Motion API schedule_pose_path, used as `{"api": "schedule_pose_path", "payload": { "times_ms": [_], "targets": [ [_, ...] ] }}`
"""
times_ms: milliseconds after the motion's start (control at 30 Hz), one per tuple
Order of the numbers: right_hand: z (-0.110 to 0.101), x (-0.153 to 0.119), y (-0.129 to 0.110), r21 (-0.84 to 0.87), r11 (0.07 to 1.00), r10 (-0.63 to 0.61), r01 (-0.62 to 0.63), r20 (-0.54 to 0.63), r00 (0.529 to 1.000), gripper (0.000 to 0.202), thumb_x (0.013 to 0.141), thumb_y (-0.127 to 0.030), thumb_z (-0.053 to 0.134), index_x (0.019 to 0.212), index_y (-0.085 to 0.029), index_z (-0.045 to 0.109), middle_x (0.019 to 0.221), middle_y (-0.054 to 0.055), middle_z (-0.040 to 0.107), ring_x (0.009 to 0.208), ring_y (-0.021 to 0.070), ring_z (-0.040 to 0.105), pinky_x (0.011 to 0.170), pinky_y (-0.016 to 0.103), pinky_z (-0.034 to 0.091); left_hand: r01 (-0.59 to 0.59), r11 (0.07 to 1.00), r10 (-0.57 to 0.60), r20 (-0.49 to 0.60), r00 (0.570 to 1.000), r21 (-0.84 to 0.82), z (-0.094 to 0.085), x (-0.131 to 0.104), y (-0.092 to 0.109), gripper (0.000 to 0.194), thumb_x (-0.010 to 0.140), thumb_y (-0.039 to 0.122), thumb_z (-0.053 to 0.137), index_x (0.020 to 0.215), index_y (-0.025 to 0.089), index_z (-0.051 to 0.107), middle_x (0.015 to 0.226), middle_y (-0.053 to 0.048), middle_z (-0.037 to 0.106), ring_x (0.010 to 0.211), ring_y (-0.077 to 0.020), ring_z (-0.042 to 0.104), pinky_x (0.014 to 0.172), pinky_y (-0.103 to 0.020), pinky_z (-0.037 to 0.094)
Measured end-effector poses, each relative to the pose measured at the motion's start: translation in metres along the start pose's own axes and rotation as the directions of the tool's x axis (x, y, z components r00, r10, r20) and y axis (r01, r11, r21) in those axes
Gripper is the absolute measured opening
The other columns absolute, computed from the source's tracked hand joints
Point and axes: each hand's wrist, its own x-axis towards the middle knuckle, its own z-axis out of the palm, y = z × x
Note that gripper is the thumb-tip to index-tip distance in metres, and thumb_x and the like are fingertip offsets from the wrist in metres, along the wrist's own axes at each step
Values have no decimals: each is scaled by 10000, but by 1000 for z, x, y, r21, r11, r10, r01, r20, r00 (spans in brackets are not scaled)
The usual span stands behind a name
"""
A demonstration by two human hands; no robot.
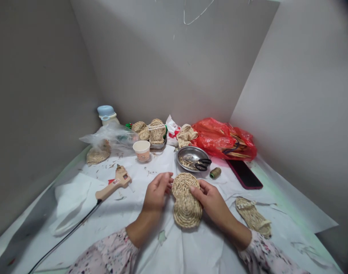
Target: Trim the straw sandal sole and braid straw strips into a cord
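Observation:
A woven straw piece [187, 205], shaped like a figure eight from two coiled rounds, is held up over the white table covering. My right hand [210, 199] grips its right edge near the waist, thumb on the front and fingers behind. At its upper left edge is my left hand [159, 190], with fingers loosely curved and the tips close to the straw; whether they touch it is unclear. To the right lies a small woven straw slipper [253, 217]. A tan glue gun [116, 182] rests on its side at the left, its black cord running toward the front.
Behind the hands stand a steel bowl [185, 149] holding black-handled scissors [202, 164], a thread spool [215, 173] and a paper cup [141, 151]. A phone [244, 174] lies right, before a red plastic bag [213, 137]. More woven pieces [156, 132] and a blue-lidded bottle [106, 114] are at the back.

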Motion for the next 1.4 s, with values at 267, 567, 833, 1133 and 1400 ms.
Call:
{"api": "schedule_pose_path", "payload": {
  "times_ms": [267, 567, 833, 1133, 1400],
  "targets": [
    [-19, 4, -1, -742, 662, -315, 105, -148, 937, 322, 853, -324, 506, 1111, -152, 595, 934, 95, 640, 733, 197, 577, 714, 344, 435, -80, 985, 97, -100, 990, 156, -4, 0, 2, 328, 844, 401, 512, 985, 136, 645, 861, -68, 654, 777, -172, 594, 764, -297, 454],
    [-19, -25, 17, -722, 672, -372, 165, -137, 918, 146, 915, -243, 405, 952, -180, 531, 874, 62, 582, 779, 187, 553, 717, 316, 437, -137, 919, 102, 112, 988, 370, -4, -17, -14, 405, 888, 398, 460, 1191, 154, 572, 1227, -118, 611, 1156, -230, 543, 1035, -371, 353],
    [-33, -32, 24, -727, 660, -398, 189, -125, 909, 132, 896, -208, 415, 910, -189, 545, 861, 68, 575, 800, 199, 555, 726, 325, 454, -102, 895, 64, 103, 993, 434, -20, -24, -7, 382, 855, 397, 498, 1148, 188, 626, 1260, -104, 609, 1196, -252, 518, 1062, -386, 324],
    [-28, -44, 15, -659, 739, -357, 140, -207, 911, 147, 906, -301, 462, 899, -185, 552, 759, 27, 589, 648, 158, 535, 630, 278, 424, -299, 894, 273, 125, 954, 333, 10, -36, 35, 245, 861, 385, 488, 840, 208, 655, 868, -43, 665, 887, -218, 590, 830, -298, 423],
    [-30, -56, 13, -686, 691, -292, 229, 26, 956, 67, 845, -208, 501, 824, -193, 563, 718, 1, 544, 619, 136, 504, 582, 261, 374, -185, 950, 195, -13, 981, 250, 21, -30, 17, 393, 851, 407, 488, 557, 217, 310, 540, 50, 280, 530, -117, 290, 513, -245, 283]
  ]
}}
